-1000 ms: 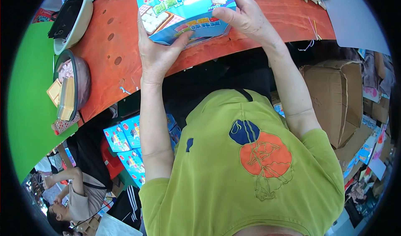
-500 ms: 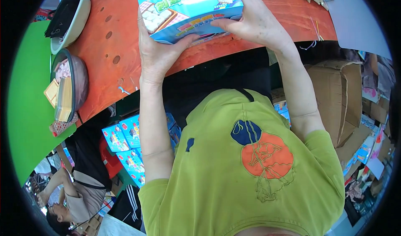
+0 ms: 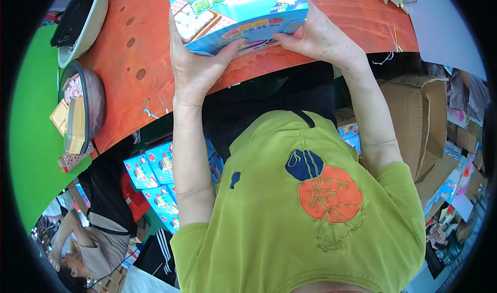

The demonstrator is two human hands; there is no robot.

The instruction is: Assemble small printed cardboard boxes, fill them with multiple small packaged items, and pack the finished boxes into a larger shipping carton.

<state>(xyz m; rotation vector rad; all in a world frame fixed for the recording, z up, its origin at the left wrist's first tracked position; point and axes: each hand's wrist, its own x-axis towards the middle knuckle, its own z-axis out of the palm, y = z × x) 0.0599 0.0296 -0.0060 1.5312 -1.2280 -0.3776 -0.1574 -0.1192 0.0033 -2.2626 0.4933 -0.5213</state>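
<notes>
A blue cardboard box (image 3: 235,8) with colourful printing and a picture of white snack pieces is held between my hands over the table's near edge. My left hand (image 3: 196,67) wraps the box's left side, its thumb lying along the lower front edge. At the right side is my right hand (image 3: 323,39), thumb against the front panel near the corner; its other fingers are mostly hidden behind the box. The box's top runs out of view at the upper edge, so its far side cannot be seen.
The table (image 3: 140,39) has a worn orange-red top. On its left stand a white basin (image 3: 96,26) with a black object and a bowl (image 3: 98,101) holding wooden pieces. Blue boxes (image 3: 158,174) are stacked below. An open carton (image 3: 409,122) stands right; another person (image 3: 98,246) sits lower left.
The box has shifted slightly, its lower right corner moving right. My right hand has slid a little right and down with it, and its thumb has moved toward the corner.
</notes>
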